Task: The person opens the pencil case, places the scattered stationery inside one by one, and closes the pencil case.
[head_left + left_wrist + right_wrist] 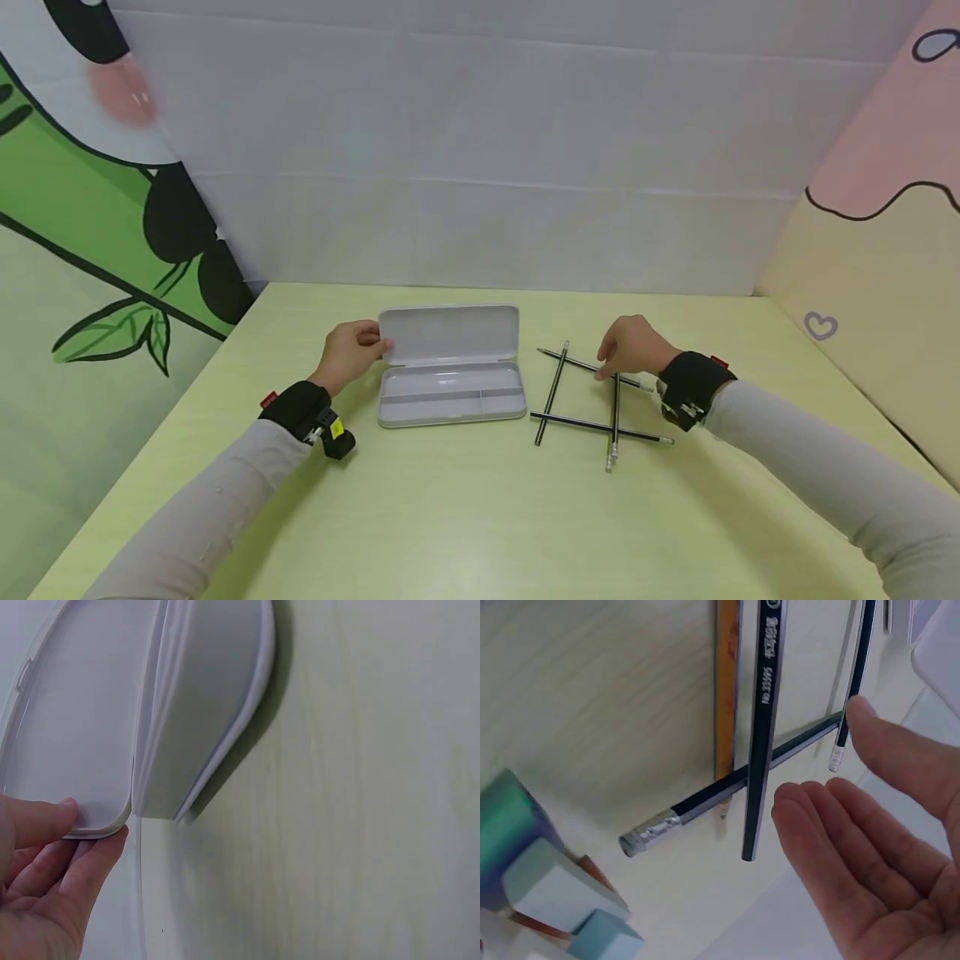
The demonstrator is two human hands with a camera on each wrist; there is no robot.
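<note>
On one dark pencil [761, 735], "No.33595"

The room is evenly bright; soft shadows lie beneath both sleeves [217, 492], and a pale sheen sits on the near tabletop [450, 554]. The wrist views look hazier, a shadow hugging the pencil case [206, 697].

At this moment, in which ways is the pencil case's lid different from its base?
The lid is tilted up, while the base lies on the table. The lid's inside is undivided, whereas the base's is partitioned. The left hand pinches the lid, not the base. Both are pale, with rounded corners.
</note>
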